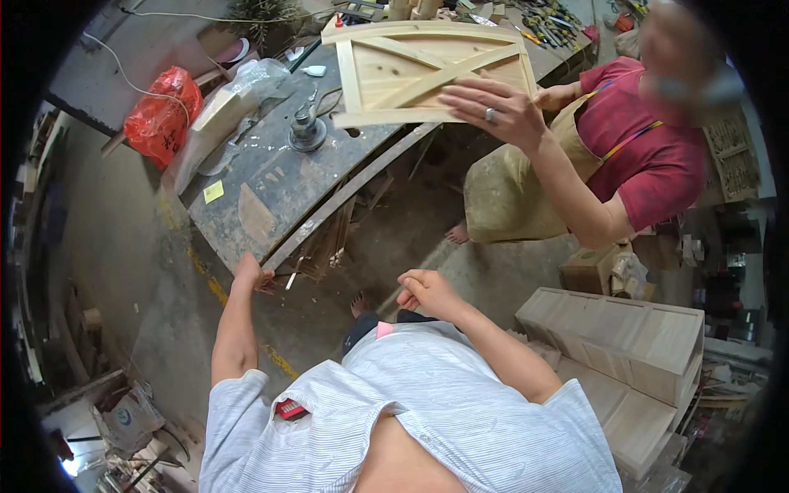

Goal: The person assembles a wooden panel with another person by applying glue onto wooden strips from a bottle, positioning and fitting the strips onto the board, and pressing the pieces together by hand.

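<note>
My left hand [251, 273] reaches out to the near corner of the dark workbench [271, 185] and its fingers rest on the bench's edge. My right hand [423, 292] hangs in front of my body with the fingers curled shut, nothing visible in it. Across from me a person in a red shirt and tan apron rests a hand [493, 105] on a pale wooden panel with diagonal braces [411, 70], which lies on the far end of the bench.
A round power tool [306, 131] and a yellow note [214, 191] sit on the bench. A red plastic bag [162, 115] lies at its left. Wood offcuts are stacked under the bench. Pale wooden boxes [633, 345] stand at my right. Clutter sits at lower left.
</note>
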`<state>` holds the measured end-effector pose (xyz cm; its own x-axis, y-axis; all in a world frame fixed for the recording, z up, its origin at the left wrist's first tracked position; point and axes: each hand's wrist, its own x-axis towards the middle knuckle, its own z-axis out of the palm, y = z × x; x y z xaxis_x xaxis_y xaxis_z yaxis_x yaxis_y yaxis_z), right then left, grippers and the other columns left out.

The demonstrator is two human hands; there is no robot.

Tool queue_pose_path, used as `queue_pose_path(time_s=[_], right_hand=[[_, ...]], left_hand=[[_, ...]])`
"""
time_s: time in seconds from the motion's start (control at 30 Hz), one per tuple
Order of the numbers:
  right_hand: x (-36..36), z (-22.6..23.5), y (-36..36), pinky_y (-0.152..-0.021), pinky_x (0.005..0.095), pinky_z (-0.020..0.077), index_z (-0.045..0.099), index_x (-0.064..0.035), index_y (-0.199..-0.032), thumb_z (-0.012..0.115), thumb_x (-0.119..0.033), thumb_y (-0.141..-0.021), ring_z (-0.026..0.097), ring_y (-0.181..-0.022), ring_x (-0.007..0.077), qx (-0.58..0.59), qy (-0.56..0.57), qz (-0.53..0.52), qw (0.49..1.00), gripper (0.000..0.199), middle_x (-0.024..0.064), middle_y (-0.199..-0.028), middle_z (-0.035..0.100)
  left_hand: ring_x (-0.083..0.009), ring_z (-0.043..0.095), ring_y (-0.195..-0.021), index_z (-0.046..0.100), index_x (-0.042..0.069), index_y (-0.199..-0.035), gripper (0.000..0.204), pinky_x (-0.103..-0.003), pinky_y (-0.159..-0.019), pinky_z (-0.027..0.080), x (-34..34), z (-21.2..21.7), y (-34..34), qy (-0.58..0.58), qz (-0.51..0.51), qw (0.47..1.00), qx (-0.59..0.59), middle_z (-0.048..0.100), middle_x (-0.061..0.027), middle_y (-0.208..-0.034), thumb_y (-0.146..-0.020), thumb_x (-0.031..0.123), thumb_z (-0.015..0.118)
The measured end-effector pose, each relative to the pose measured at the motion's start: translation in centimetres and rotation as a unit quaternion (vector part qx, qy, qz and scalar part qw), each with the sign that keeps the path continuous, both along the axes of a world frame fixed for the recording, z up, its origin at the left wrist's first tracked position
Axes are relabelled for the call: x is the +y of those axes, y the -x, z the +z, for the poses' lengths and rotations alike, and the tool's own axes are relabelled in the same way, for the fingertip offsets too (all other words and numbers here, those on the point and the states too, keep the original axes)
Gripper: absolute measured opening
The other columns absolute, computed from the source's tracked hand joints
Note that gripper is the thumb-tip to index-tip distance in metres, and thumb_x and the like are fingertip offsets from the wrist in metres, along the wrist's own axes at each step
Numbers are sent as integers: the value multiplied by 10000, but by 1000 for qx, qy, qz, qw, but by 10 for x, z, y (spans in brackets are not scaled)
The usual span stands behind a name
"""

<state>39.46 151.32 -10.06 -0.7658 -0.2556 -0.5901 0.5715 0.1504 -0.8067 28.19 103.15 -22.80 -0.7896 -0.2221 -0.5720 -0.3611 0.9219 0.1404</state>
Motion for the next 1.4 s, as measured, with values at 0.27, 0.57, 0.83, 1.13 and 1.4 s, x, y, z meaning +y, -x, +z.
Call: queue_pose_path(time_s=[0.27,0.57,0.83,1.13,1.4], right_hand=[[34,-22,-4,-726,296,571,714,14,-1017,571,-255,-1070,705,-759,150,-27,27,22,999,310,96,-859,749],[52,-48,-14,-703,287,561,706,9,-1158,538,-235,-1092,700,-762,156,-41,-13,25,999,304,102,-870,743],[39,-43,-10,-710,327,571,696,37,-1172,528,-213,-1071,711,-741,178,-12,-27,42,999,317,117,-867,757],[46,-48,-13,-730,339,584,731,30,-1050,562,-227,-1041,714,-744,184,-4,-34,40,999,308,118,-834,758],[53,-44,-5,-729,348,584,726,21,-926,588,-264,-1025,714,-748,185,5,-53,34,998,332,106,-813,757]], left_hand=[[-515,682,-773,325,-45,-1235,421,-791,-628,522,-17,-16,-10,-241,204,948,26,589,-335,-883,-921,-113,597],[-492,684,-735,298,-18,-1264,558,-781,-634,549,-25,-36,-5,-322,347,881,-10,580,-364,-956,-867,-199,645],[-518,645,-713,389,-96,-1307,699,-708,-651,544,-40,-45,-17,-219,167,961,17,642,-351,-942,-1012,531,293],[-506,660,-783,388,-91,-1243,560,-647,-608,544,-43,-64,-21,-205,50,975,73,592,-342,-880,-1036,427,333],[-509,654,-775,384,-69,-1292,659,-757,-713,504,-38,-76,-2,-342,363,867,-5,617,-355,-902,-1012,522,308]])
